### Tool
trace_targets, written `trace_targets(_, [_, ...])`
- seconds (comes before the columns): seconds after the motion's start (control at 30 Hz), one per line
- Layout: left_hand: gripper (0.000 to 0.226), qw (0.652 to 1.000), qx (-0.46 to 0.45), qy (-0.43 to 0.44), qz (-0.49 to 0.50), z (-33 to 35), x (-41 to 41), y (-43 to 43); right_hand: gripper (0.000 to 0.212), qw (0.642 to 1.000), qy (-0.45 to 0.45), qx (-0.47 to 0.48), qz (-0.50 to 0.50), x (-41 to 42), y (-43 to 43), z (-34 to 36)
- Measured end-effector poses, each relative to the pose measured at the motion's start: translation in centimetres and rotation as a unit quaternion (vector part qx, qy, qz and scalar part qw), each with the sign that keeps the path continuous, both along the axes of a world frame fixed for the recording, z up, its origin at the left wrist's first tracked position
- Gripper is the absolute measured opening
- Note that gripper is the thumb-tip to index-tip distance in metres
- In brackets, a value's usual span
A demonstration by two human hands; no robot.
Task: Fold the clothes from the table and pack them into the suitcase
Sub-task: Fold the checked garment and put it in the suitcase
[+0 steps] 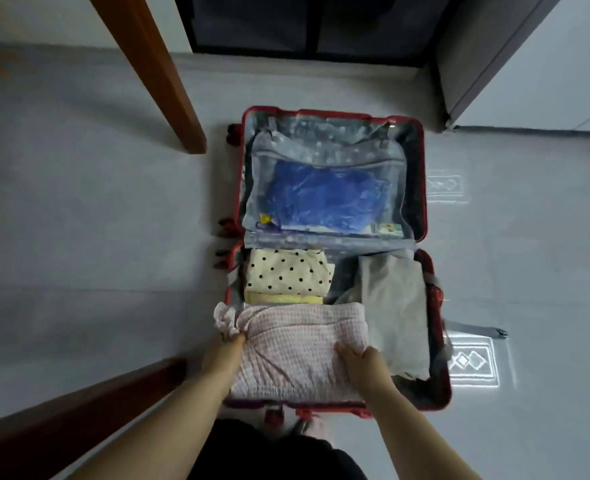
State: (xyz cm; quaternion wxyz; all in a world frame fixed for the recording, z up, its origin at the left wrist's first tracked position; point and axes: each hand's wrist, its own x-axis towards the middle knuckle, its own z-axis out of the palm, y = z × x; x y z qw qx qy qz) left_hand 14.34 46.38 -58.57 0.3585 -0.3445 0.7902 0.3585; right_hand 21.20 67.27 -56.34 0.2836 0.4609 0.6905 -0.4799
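Observation:
A red suitcase [422, 188] lies open on the floor. In its near half sits a folded pink checked garment [297, 351]. My left hand [229, 344] grips its left edge by the ruffle, and my right hand [355, 358] pinches its right side. Behind it lies a folded yellow garment with black dots [286, 273], and a grey garment [395, 306] fills the right part. The far half holds a blue item [321, 199] under a see-through zipped cover.
A wooden table leg [158, 71] stands at the upper left and a dark wooden rail [78, 410] crosses the lower left. A grey cabinet [494, 57] stands at the upper right. A grey strap [477, 329] trails from the suitcase's right side over the pale tiled floor.

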Motion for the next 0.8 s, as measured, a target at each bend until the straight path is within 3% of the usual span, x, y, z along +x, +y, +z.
trace_targets(0.13, [0.044, 0.997, -0.033, 0.058, -0.043, -12.9, -2.8, -0.4, 0.045, 0.995, -0.020, 0.038, 0.086, -2.4, -0.8, -13.8])
trace_targets(0.2, [0.046, 0.994, -0.058, 0.038, -0.083, -16.9, -3.2, -0.2, 0.040, 0.987, -0.031, 0.072, 0.142, -3.1, -0.8, -18.7])
trace_targets(0.27, [0.049, 0.983, -0.109, 0.014, -0.149, -18.7, -3.2, 0.2, 0.041, 0.979, -0.023, 0.108, 0.169, -3.5, -0.8, -21.4])
trace_targets(0.37, [0.049, 0.951, -0.181, 0.072, -0.241, -18.4, -2.7, 0.9, 0.051, 0.971, 0.031, 0.154, 0.182, -2.8, -1.7, -21.5])
trace_targets(0.47, [0.055, 0.940, -0.170, 0.111, -0.274, -16.1, -1.5, 1.3, 0.062, 0.913, 0.108, 0.263, 0.293, -0.8, -3.0, -19.4])
trace_targets(0.6, [0.062, 0.937, -0.153, 0.092, -0.301, -9.0, 0.4, 0.6, 0.060, 0.891, 0.049, 0.209, 0.400, 0.2, -4.2, -11.3])
trace_targets(0.7, [0.061, 0.902, -0.132, 0.113, -0.395, -0.4, 1.3, 0.2, 0.061, 0.869, 0.089, 0.243, 0.422, 0.0, -4.5, -2.8])
trace_targets(0.8, [0.060, 0.870, -0.113, 0.146, -0.458, 10.1, 1.7, -0.2, 0.062, 0.843, 0.064, 0.232, 0.482, -0.8, -4.8, 7.6])
